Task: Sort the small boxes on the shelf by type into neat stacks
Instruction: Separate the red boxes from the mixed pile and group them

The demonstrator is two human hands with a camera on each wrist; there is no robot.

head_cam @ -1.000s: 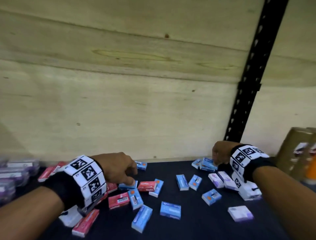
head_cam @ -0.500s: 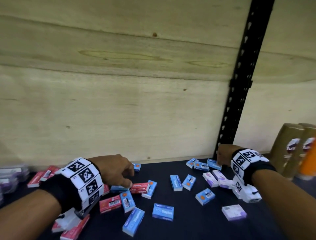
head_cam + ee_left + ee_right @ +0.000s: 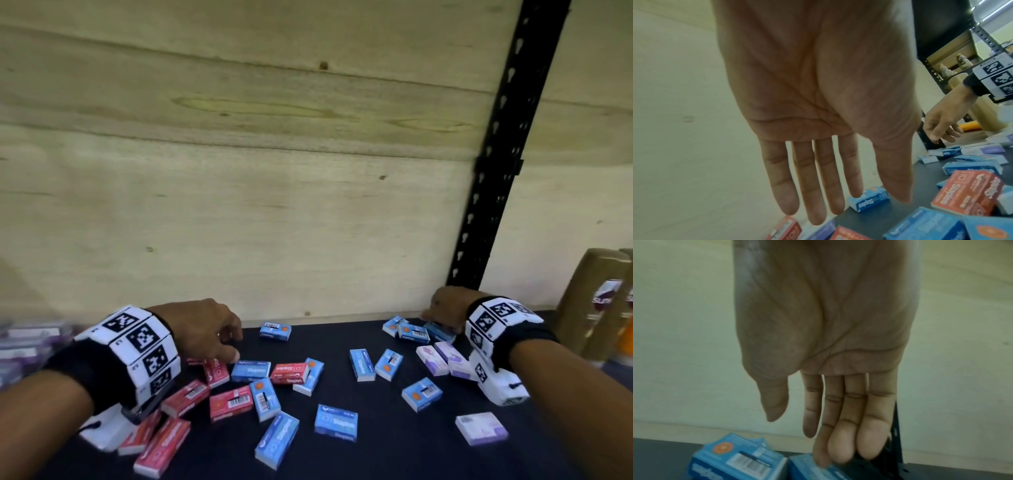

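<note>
Small staple boxes lie scattered on the dark shelf [image 3: 394, 452]: red ones [image 3: 231, 402] at the left, blue ones [image 3: 335, 419] in the middle, white-purple ones [image 3: 481, 428] at the right. My left hand [image 3: 233, 346] hovers over the red boxes; its fingers [image 3: 816, 186] are straight and hold nothing. At the back right, my right hand [image 3: 431, 313] reaches down onto a small group of blue boxes [image 3: 412, 333]. Its straight fingers [image 3: 840, 443] touch the top of one blue box [image 3: 807, 467], beside another blue box [image 3: 735, 462].
A plywood wall [image 3: 239, 205] closes the back of the shelf. A black slotted post [image 3: 496, 171] stands behind my right hand. Tall brown bottles [image 3: 596, 301] stand at the far right. Blurred purple boxes [image 3: 27, 339] sit stacked at the far left.
The view has swung a little. Both hands stay over much the same boxes, the left by the red ones, the right on the back blue group. Nothing has been picked up.
</note>
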